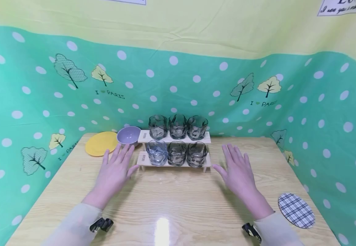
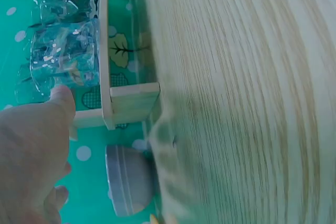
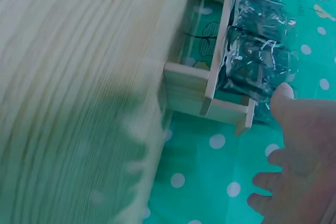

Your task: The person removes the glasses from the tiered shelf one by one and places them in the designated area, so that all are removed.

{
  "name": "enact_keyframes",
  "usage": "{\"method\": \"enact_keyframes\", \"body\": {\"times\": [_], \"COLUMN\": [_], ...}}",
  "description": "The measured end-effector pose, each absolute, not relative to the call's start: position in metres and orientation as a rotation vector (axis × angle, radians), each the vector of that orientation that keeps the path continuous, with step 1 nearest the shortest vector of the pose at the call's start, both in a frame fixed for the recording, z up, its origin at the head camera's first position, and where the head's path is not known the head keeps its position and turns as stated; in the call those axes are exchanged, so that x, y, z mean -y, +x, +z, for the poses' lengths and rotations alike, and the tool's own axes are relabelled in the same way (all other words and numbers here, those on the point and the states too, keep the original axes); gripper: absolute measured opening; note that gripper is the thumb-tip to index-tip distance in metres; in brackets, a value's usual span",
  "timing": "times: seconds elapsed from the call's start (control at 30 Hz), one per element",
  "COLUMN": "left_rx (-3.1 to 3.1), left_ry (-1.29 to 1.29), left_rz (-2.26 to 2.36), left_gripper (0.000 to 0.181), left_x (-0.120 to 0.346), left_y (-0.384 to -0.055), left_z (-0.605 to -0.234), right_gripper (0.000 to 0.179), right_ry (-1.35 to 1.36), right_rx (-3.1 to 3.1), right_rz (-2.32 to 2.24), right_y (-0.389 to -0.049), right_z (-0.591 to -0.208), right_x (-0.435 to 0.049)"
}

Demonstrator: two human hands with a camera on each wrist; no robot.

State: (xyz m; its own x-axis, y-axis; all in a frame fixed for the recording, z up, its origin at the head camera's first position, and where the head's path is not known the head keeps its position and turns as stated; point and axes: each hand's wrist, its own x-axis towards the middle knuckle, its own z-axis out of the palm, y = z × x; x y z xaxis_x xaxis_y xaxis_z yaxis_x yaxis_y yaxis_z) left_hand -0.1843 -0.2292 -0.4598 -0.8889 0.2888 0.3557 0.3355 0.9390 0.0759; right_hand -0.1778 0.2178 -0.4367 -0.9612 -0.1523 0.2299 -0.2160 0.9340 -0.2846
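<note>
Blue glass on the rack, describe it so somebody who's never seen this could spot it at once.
Toward the back of the wooden table stands a two-tier rack, right of a purple bowl. Its lower, front tier holds three glasses in a row; take the one at the left end. That blue glass is tinted pale, while the other five glasses look smoky grey.

Long sleeves in a pale, greyish cream are worn on both arms. The left sleeve [image 1: 76, 223] and the right sleeve [image 1: 277, 229] are made of plain, light cloth, and each is ended in a simple edge at the wrist. By the left cuff a small black fitting [image 1: 101, 224] is worn, its chunky shape broken by glossy highlights. By the right cuff a curved black band [image 1: 251, 232] is seen, marked with a small yellowish patch. Beyond the cuffs, the left hand [image 1: 115, 171] and right hand [image 1: 237, 173] are left bare.
</note>
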Motion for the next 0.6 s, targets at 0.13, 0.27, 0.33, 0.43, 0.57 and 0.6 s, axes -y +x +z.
{"method": "enact_keyframes", "body": {"times": [0.13,0.27,0.33,0.43,0.57,0.6], "left_rx": [2.741,2.756,2.771,2.798,2.815,2.818], "left_ry": [-0.454,-0.437,-0.424,-0.404,-0.382,-0.376], "left_rz": [-0.22,-0.265,-0.306,-0.369,-0.432,-0.448], "left_gripper": [0.081,0.08,0.08,0.08,0.08,0.08], "left_x": [0.224,0.223,0.222,0.221,0.218,0.217], "left_y": [-0.187,-0.189,-0.189,-0.188,-0.188,-0.187], "left_z": [-0.461,-0.465,-0.467,-0.47,-0.473,-0.474], "right_gripper": [0.091,0.094,0.094,0.095,0.096,0.097], "right_ry": [0.286,0.301,0.31,0.322,0.324,0.322], "right_rx": [2.87,2.855,2.834,2.804,2.787,2.787], "right_rz": [0.498,0.546,0.571,0.615,0.692,0.717], "right_y": [-0.18,-0.181,-0.183,-0.185,-0.188,-0.188], "right_z": [-0.436,-0.435,-0.435,-0.434,-0.434,-0.434], "right_x": [-0.21,-0.202,-0.198,-0.194,-0.189,-0.187]}}
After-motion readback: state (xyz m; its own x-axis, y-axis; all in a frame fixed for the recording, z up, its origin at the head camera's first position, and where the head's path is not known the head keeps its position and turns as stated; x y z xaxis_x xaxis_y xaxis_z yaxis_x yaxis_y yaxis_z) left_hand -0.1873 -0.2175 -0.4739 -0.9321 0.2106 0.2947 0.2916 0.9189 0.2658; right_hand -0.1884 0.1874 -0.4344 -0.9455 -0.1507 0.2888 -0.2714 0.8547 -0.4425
